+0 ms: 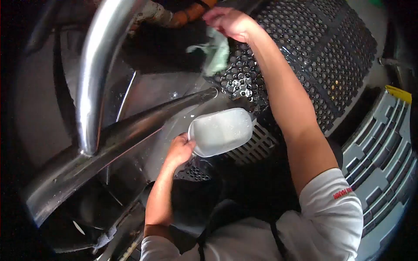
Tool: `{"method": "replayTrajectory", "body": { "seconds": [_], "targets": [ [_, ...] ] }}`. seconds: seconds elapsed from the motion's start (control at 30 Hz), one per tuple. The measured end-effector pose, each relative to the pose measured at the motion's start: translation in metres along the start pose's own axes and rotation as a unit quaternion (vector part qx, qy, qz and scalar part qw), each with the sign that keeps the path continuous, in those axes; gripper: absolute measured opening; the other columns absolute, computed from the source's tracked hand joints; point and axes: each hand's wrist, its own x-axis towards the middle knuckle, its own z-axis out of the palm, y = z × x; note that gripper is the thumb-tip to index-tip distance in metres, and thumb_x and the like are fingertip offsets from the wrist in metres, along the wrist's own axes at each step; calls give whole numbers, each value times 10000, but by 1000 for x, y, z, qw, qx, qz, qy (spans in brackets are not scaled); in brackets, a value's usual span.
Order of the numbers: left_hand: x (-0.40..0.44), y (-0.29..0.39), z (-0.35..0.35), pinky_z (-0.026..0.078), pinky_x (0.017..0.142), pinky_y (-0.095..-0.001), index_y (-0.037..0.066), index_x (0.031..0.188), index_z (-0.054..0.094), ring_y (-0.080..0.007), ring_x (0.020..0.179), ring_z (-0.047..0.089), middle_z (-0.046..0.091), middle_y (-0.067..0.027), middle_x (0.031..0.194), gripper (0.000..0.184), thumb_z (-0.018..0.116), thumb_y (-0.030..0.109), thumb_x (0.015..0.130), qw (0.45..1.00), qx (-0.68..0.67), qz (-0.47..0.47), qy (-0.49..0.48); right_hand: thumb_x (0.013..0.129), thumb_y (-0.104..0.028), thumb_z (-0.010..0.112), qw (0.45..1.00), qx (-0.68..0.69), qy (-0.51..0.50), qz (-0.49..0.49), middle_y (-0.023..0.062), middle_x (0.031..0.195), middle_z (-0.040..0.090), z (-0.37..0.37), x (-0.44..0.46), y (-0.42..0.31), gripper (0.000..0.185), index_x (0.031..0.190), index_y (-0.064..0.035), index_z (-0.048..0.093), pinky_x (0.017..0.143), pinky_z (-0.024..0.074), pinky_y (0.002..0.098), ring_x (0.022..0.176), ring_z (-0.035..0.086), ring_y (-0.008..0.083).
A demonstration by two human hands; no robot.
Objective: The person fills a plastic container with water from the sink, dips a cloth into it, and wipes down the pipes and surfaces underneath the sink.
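A whitish translucent plastic container is tilted over a slotted floor grate, its near left edge gripped by my left hand. Farther up, my right hand is raised near the top of the view, with a pale green cloth hanging just below its fingers. The cloth is blurred, and its upper end meets the hand; the exact grip of the fingers is smeared by motion.
A thick metal pipe runs diagonally at the left, joined by a bent shiny tube. Wet black perforated mat covers the upper right. The slotted grate lies beside the container. A grey slatted panel stands at the right.
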Motion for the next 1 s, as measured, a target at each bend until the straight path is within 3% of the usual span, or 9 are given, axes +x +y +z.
{"method": "replayTrajectory", "body": {
  "seconds": [0.1,0.17,0.23,0.27,0.47,0.73,0.77,0.9,1.0],
  "targets": [
    [12,6,-4,461,833,-368,19,1034,640,-256,931,628,669,-162,965,291,543,174,806,999,-9,16,-44,772,-233,671,870,-451,186,-65,171,889,660,-47,-10,67,287,988,-48,634,775,500,351,847,636,287],
    [30,2,-4,458,833,-363,18,1037,640,-246,928,625,671,-152,968,300,549,181,803,995,-34,37,-84,654,-483,713,797,-602,36,33,220,1141,560,-57,-39,117,621,1139,-123,570,906,434,461,1054,538,405],
    [51,-5,-4,458,823,-358,6,1029,640,-235,916,619,670,-146,966,297,544,178,807,991,-47,61,-111,762,-485,630,679,-732,-44,24,249,1163,514,-45,-84,125,557,1180,-129,535,945,406,464,1114,485,412],
    [61,-8,-6,458,818,-356,0,1026,641,-230,910,617,670,-143,964,296,542,176,809,988,-51,71,-125,808,-400,602,838,-515,136,114,266,1158,501,-46,-80,155,436,1149,-135,541,941,407,458,1119,477,410],
    [68,-2,-9,421,737,-297,-4,896,621,-158,751,540,617,-64,838,218,483,123,785,972,-94,102,-190,755,-194,616,836,-458,277,119,210,929,625,-26,-111,104,313,1020,-37,563,790,464,424,921,600,347],
    [81,-29,1,399,732,-243,18,855,618,-116,733,506,603,-4,787,167,493,75,760,968,-177,75,-160,897,-255,544,989,-90,84,-81,87,1040,631,52,-50,22,368,1158,4,561,837,452,309,934,585,197],
    [88,-37,2,431,810,-288,9,1037,635,-146,872,567,655,-39,965,283,501,70,795,971,-144,84,-172,902,-236,543,997,80,21,-10,55,1072,615,64,-41,19,375,1205,-14,536,858,439,293,982,561,156],
    [65,-33,7,430,816,-283,10,1045,630,-142,870,565,653,-45,959,292,486,71,798,985,-135,63,-84,832,-196,525,948,-175,-131,-230,140,1123,607,114,4,30,368,1177,-80,574,918,427,340,1063,561,268],
    [43,-41,10,435,791,-287,2,1005,623,-129,864,556,644,-29,918,254,481,83,812,993,-107,17,-46,843,-165,514,924,-245,-19,-292,175,1094,588,162,1,15,355,1171,-32,537,901,437,363,1005,559,315]
  ]
}}
